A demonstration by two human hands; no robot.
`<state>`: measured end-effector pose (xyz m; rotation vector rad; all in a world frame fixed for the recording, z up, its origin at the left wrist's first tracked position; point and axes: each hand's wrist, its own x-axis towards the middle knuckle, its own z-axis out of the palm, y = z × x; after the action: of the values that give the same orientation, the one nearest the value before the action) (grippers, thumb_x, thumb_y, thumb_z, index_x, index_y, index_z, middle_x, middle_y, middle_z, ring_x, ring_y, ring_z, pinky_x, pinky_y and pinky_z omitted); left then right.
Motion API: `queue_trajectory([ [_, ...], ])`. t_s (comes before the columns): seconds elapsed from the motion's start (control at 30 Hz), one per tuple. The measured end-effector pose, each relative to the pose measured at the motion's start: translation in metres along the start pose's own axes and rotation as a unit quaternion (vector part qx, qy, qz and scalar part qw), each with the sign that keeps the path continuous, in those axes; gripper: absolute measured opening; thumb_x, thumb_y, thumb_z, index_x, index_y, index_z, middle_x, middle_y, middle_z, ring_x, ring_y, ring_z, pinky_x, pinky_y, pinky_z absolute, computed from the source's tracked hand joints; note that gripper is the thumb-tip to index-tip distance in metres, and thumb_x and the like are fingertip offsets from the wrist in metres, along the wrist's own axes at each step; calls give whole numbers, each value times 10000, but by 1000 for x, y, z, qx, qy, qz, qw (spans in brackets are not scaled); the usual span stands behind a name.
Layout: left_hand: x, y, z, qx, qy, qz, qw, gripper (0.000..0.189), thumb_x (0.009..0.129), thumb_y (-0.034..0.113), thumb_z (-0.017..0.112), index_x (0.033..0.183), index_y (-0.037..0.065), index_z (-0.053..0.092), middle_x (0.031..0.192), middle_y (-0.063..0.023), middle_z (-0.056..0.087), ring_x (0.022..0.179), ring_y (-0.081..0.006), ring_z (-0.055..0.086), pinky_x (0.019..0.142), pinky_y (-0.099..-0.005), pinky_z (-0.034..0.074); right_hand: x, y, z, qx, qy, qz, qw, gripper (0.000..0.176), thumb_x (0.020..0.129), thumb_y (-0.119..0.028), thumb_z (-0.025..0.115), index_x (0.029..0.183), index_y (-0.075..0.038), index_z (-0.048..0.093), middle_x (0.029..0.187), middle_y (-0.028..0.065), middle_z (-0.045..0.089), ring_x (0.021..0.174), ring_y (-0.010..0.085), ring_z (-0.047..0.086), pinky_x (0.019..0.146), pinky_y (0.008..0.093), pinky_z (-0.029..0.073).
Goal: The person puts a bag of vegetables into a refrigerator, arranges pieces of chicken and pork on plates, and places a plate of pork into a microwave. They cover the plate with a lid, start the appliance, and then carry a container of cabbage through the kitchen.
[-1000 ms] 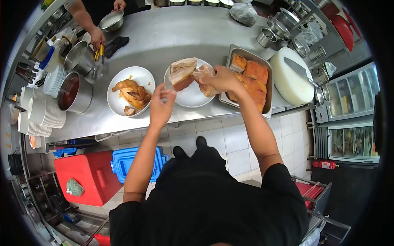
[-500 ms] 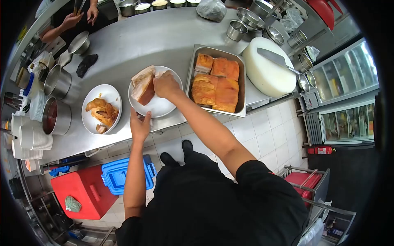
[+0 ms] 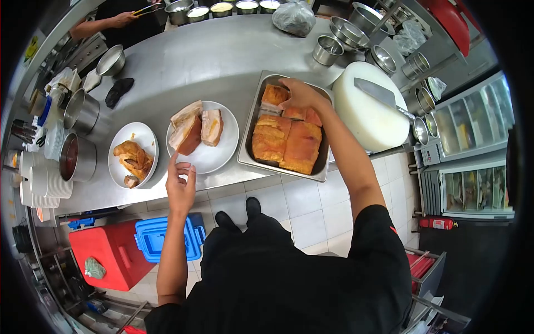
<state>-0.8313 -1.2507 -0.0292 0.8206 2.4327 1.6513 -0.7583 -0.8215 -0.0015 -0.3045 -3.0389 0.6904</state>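
Note:
My right hand [image 3: 303,94] reaches over the metal tray [image 3: 243,153], its fingers spread around the right end of a roast pork belly piece [image 3: 273,96] at the back left. It covers part of the back row; larger browned pork slabs [image 3: 286,142] lie in front. My left hand [image 3: 181,181] holds nothing; its forefinger points up by the near rim of a white plate [image 3: 225,153] and the thumb stands apart. Chunks of pork [image 3: 188,135] sit on that plate, with one separate piece [image 3: 211,128] at their right.
A plate [image 3: 115,164] with browned poultry [image 3: 133,157] stands on the left. Right of the tray, a cleaver [image 3: 374,92] lies on a round white chopping block [image 3: 361,122]. Metal pots [image 3: 82,108] and stacked bowls [image 3: 50,183] line the left end. Another person's hand [image 3: 123,20] holds tongs at the back.
My right hand has moved right, from the plate to the tray. A separate pork piece now shows on the plate where that hand was. My left hand has stayed beside the plate's near rim.

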Motion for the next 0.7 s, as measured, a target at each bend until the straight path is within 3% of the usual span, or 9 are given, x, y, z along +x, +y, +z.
queue_trajectory([
  [0.1, -5, 6, 7, -5, -7, -23, 1000, 464, 864, 92, 615, 1286, -15, 453, 890, -49, 626, 738, -79, 565, 545, -192, 414, 16, 5, 16, -18, -35, -25, 999, 996, 567, -338, 832, 1337, 69, 349, 1324, 265, 429, 1207, 352, 451, 1009, 379, 376],
  [0.23, -13, 4, 10, -2, -8, -48, 999, 469, 868, 84, 608, 1293, -24, 441, 890, -48, 624, 739, -78, 564, 553, -190, 417, 29, -6, 29, -6, -37, -2, 999, 989, 562, -322, 819, 1328, 81, 341, 1337, 262, 404, 1232, 344, 420, 1026, 369, 358],
  [0.3, -15, -1, 11, -12, -12, -78, 997, 467, 869, 77, 603, 1293, -30, 438, 889, -43, 622, 743, -79, 564, 560, -190, 421, 36, -9, 31, -57, -79, 77, 992, 895, 576, -274, 785, 1294, 77, 381, 1296, 250, 433, 1219, 338, 426, 1034, 355, 348],
  [0.33, -15, -3, 12, -12, -8, -79, 997, 467, 869, 77, 603, 1293, -30, 438, 889, -43, 622, 743, -79, 564, 560, -190, 421, 37, -3, 35, -58, -80, 73, 992, 895, 576, -274, 785, 1294, 77, 381, 1296, 250, 433, 1219, 338, 426, 1034, 355, 348],
  [0.4, -14, -6, 13, -26, -10, -71, 997, 462, 872, 72, 599, 1292, -32, 438, 880, -40, 618, 745, -79, 564, 564, -192, 425, 28, 10, 44, 35, 52, -25, 998, 805, 570, -246, 764, 1227, 78, 432, 1200, 237, 491, 1131, 361, 484, 987, 353, 396],
  [0.53, -11, -1, 17, -20, 22, -92, 995, 470, 870, 69, 598, 1300, -26, 432, 872, -39, 615, 742, -78, 562, 570, -192, 427, 7, -11, 13, 214, 59, 15, 975, 752, 605, -170, 775, 1255, 17, 447, 1147, 142, 544, 1076, 239, 541, 927, 325, 444],
  [0.6, -7, -4, 21, -23, 58, -56, 996, 418, 871, 77, 602, 1248, -32, 457, 845, -40, 601, 729, -79, 551, 570, -198, 426, -1, -12, 15, 449, 80, 39, 889, 694, 655, -102, 758, 1264, 2, 441, 1141, 105, 553, 1047, 184, 550, 902, 310, 458],
  [0.63, -6, -5, 21, -15, 66, -65, 996, 418, 871, 77, 602, 1248, -32, 457, 845, -40, 601, 729, -79, 551, 570, -198, 426, -8, -33, 12, 455, 68, 35, 887, 694, 655, -102, 758, 1264, 2, 441, 1141, 105, 553, 1047, 184, 550, 902, 310, 458],
  [0.7, -3, -10, 17, -26, 124, -108, 986, 363, 873, 114, 616, 1164, -37, 461, 770, -45, 579, 693, -83, 541, 558, -207, 421, -32, -79, -10, 495, 134, 52, 857, 632, 702, -64, 730, 1262, -15, 442, 1125, 104, 565, 1010, 171, 568, 875, 300, 472],
])
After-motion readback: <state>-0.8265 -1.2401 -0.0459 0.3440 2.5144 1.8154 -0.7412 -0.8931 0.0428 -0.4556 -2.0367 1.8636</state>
